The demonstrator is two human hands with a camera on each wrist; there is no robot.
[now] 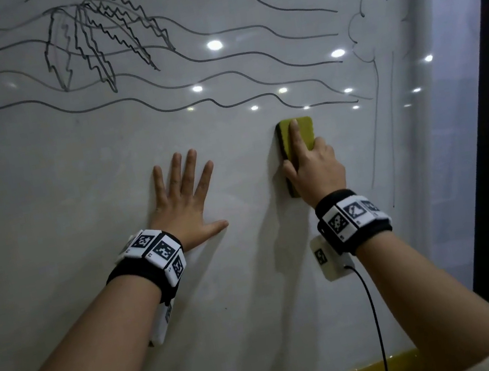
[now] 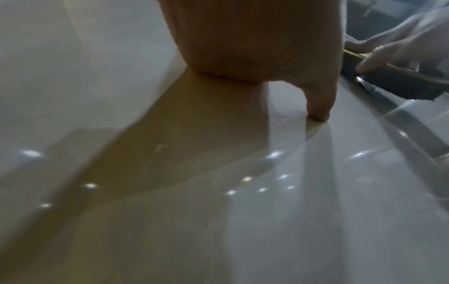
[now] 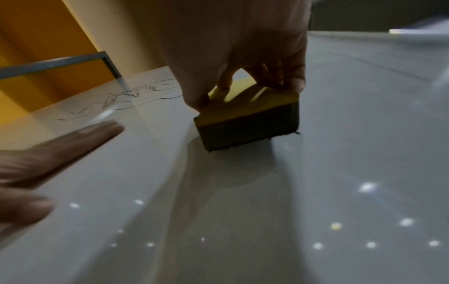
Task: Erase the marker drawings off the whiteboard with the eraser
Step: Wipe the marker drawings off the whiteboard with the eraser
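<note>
Two hands: both rest against an upright whiteboard (image 1: 131,146), seen from the person's head.
Right hand (image 1: 315,169): grip clamped on a yellow-green eraser (image 1: 303,129), thumb and fingers curled on its sides, index finger laid straight along its back.
Eraser: pressed flat to the board, long axis running up and down; it sits in bare board just below the lowest wavy line.
Left hand (image 1: 187,202): fingers straight and spread, palm flat on the board, holding nothing, beside the eraser on its left.
Marker drawings (image 1: 119,40): wavy lines, a jagged leafy shape and a tree outline, all above or right of the eraser.
Key relation: the remaining ink lies directly above the eraser, so the right hand is nearer and would likely stroke upward.
</note>
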